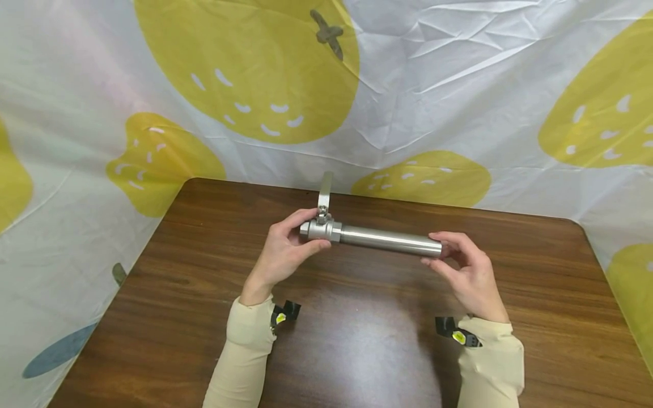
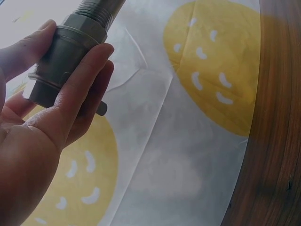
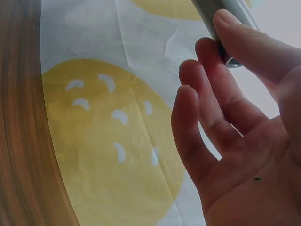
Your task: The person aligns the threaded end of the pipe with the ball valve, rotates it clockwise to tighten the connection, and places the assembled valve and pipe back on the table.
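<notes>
Head view puts the steel pipe and the ball valve end to end on one shared long axis, which runs crosswise between the two hands over the far half of the wooden table, its right end slightly nearer the person. The left hand is clasped round the valve body, thumb on the near side; the right hand pinches the pipe's far end between thumb and forefinger, its remaining fingers spread off the metal. So the valve lies nearer the left, and the joint sits just beside that grip, well apart from the right. Left wrist view shows exposed threads there. The lever stands across the axis, making that line the one any twist must follow.
</notes>
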`<state>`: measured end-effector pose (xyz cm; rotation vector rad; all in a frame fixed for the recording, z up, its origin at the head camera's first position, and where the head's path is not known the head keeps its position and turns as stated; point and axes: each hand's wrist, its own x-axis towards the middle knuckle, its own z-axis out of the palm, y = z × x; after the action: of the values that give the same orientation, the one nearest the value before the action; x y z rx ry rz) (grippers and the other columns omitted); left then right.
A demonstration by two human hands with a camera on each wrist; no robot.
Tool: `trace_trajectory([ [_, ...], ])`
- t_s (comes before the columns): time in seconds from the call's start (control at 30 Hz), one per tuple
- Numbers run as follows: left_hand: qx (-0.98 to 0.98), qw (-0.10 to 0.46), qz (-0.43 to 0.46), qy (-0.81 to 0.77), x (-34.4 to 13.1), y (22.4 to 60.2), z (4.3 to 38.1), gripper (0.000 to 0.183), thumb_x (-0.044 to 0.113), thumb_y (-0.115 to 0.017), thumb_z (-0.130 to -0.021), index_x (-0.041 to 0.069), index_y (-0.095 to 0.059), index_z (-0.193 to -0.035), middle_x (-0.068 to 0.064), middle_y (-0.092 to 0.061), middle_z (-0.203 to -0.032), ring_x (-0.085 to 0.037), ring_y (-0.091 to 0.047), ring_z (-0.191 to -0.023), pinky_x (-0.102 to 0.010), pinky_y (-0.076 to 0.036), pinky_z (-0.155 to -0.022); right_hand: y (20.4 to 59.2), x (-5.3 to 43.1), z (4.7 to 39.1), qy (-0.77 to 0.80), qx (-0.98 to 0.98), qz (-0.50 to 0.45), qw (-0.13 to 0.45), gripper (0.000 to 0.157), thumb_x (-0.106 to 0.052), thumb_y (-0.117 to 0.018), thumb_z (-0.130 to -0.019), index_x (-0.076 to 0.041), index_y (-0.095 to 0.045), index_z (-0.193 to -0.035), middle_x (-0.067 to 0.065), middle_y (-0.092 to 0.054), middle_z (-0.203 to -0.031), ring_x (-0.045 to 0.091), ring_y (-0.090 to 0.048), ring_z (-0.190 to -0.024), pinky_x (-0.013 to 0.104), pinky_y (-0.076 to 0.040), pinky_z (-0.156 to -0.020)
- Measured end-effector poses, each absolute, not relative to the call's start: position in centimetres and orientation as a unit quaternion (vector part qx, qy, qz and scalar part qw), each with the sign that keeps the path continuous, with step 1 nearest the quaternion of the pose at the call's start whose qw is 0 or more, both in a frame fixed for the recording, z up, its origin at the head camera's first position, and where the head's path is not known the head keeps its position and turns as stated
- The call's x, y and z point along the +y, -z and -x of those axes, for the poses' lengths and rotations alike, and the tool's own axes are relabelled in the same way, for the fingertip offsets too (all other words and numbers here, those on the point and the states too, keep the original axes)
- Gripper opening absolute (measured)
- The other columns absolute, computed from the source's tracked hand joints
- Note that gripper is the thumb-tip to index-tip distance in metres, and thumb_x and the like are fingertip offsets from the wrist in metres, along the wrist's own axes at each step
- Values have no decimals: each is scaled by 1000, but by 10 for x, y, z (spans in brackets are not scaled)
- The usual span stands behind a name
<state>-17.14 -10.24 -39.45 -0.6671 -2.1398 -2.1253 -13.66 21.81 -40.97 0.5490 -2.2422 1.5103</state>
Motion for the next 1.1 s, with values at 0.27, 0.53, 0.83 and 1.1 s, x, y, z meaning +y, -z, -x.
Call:
trace_trajectory([
  [0.27,-693,25,217,687,-103,395,172,57,-14,-74,-74,-10,-54,-127,-26,-56,-122,-11,-58,-100,-17,-53,-84,402,212,136,-583,-751,-229,209,52,36,-67,-58,15,-60,-106,6,-63,-106,10,-56,-73,13,-51,-68],
  [0.53,-693,21,213,688,-103,395,172,56,-14,-74,-75,-10,-54,-127,-26,-56,-123,-12,-58,-100,-18,-53,-84,393,207,132,-600,-731,-238,220,50,37,-67,-58,16,-61,-104,6,-66,-105,9,-59,-75,16,-52,-71],
  [0.83,-695,20,214,687,-103,394,172,56,-14,-74,-75,-10,-54,-127,-26,-56,-123,-12,-58,-100,-18,-53,-84,400,211,135,-583,-751,-221,217,52,34,-69,-60,16,-62,-108,-1,-65,-99,8,-57,-75,15,-51,-71],
  [1.1,-696,22,216,684,-103,395,172,56,-13,-74,-75,-10,-54,-127,-27,-56,-123,-13,-58,-100,-17,-53,-83,411,218,139,-570,-766,-208,212,52,28,-72,-63,13,-63,-112,-2,-57,-84,9,-53,-74,14,-49,-70],
])
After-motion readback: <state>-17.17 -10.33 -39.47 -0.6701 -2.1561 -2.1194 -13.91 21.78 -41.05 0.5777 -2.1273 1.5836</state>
